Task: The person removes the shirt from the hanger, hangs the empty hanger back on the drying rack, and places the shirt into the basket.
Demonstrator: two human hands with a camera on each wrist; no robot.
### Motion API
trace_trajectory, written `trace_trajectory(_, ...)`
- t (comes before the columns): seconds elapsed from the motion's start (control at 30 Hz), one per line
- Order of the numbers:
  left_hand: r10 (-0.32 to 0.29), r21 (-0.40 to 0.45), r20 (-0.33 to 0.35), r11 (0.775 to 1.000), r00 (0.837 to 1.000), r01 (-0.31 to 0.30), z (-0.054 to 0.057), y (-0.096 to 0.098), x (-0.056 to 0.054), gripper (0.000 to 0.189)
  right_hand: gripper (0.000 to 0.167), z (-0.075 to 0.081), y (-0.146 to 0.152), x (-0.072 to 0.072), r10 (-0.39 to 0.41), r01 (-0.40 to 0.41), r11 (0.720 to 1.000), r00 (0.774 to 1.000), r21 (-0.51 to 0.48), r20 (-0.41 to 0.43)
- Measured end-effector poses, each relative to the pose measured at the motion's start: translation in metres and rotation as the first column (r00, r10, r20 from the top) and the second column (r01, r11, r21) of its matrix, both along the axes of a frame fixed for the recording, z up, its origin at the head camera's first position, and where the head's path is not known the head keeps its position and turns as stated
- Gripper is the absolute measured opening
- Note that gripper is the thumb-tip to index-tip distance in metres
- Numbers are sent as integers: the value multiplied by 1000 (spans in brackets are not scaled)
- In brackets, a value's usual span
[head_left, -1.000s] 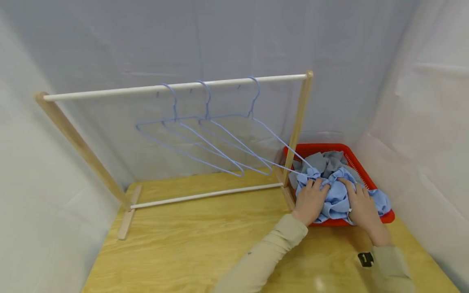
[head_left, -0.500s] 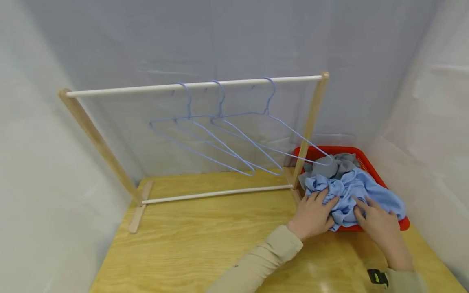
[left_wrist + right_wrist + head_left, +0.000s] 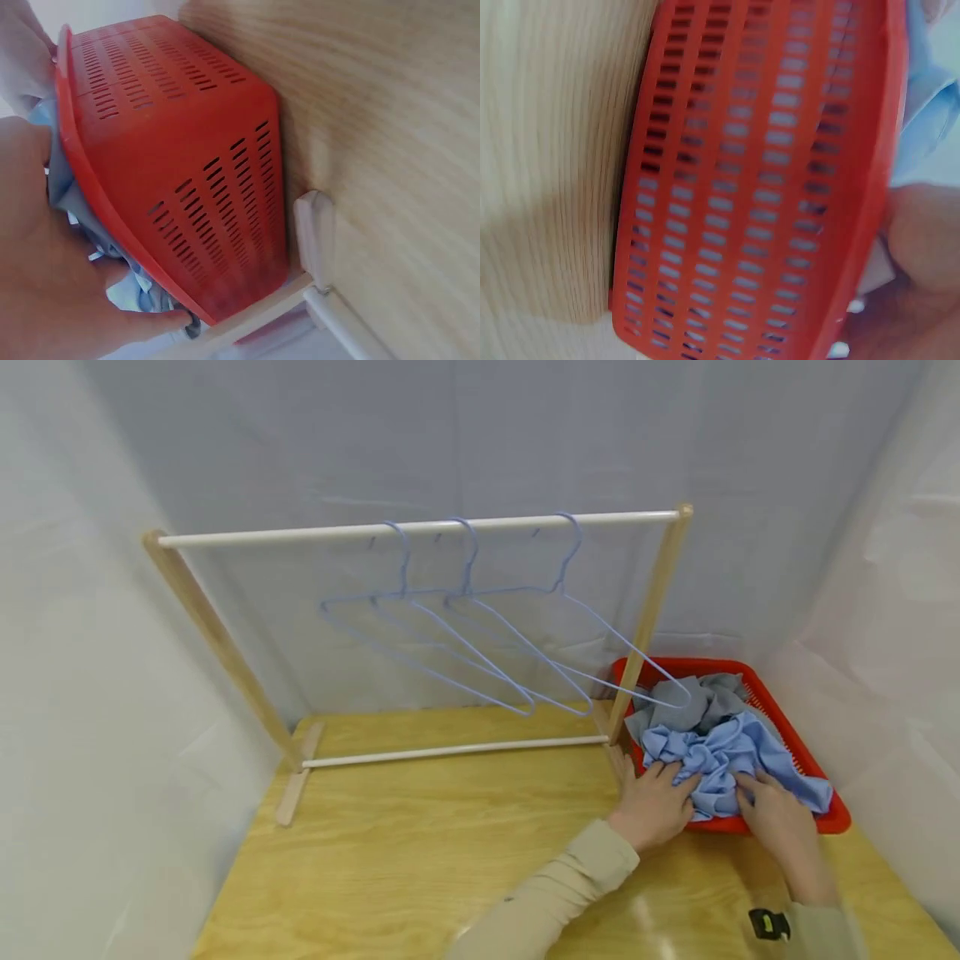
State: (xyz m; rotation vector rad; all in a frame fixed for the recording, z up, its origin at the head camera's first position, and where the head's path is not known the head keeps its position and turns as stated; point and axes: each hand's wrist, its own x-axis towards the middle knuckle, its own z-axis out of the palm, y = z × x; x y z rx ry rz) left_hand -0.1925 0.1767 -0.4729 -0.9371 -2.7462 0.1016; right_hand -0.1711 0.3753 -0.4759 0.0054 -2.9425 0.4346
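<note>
A crumpled light blue garment (image 3: pixel 757 743) lies on top of a grey garment (image 3: pixel 678 703) in the red basket (image 3: pixel 838 817). My left hand (image 3: pixel 654 806) rests at the near left of the pile, fingers spread on the blue cloth. In the left wrist view that hand (image 3: pixel 52 270) reaches over the basket's rim, with grey and pale cloth beyond it. My right hand (image 3: pixel 780 822) has its thumb and fingertips on the blue cloth at the near right. The right wrist view has this hand (image 3: pixel 926 247) at the rim; I cannot tell whether it pinches the cloth.
A clothes rack with a white rail (image 3: pixel 300 536) stands left of the basket. Three blue wire hangers hang from it, the rightmost hanger (image 3: pixel 626 643) overlapping the basket in the head view. The rack's right post (image 3: pixel 651 622) is close by the basket. White sheeting surrounds the wooden table (image 3: pixel 390 868).
The head view has shifted left, so the scene slides right. The blue garment has spread toward the basket's right side. My hands have drawn back to its near edge.
</note>
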Motion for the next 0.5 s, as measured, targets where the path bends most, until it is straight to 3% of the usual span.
trace_trajectory(0.07, -20, 2, 9, 1000, 1000, 20, 2, -7, 2, 44, 34, 2, -6, 5, -63, 62, 998, 996, -18, -59)
trace_trajectory(0.13, -56, 27, -23, 998, 998, 57, 3, -14, 5, 44, 33, 7, -14, 12, -154, 146, 987, 978, -64, -142)
trace_trajectory(0.2, -97, 78, -88, 991, 991, 104, 5, -22, 7, 41, 33, 15, -23, 19, -233, 207, 969, 945, -133, -228)
trace_trajectory(0.27, -115, 147, -146, 980, 982, 137, 9, -31, 9, 37, 31, 25, -34, 24, -266, 207, 958, 899, -197, -348)
trace_trajectory(0.33, -114, 219, -203, 963, 973, 159, 14, -41, 9, 31, 30, 33, -49, 27, -243, 155, 963, 854, -221, -460)
trace_trajectory(0.43, -91, 300, -274, 938, 958, 175, 22, -58, 8, 24, 28, 37, -75, 26, -127, 26, 985, 786, -173, -605)
trace_trajectory(0.5, -74, 344, -307, 921, 949, 183, 24, -71, 5, 21, 29, 35, -95, 24, -44, -53, 990, 761, -131, -647)
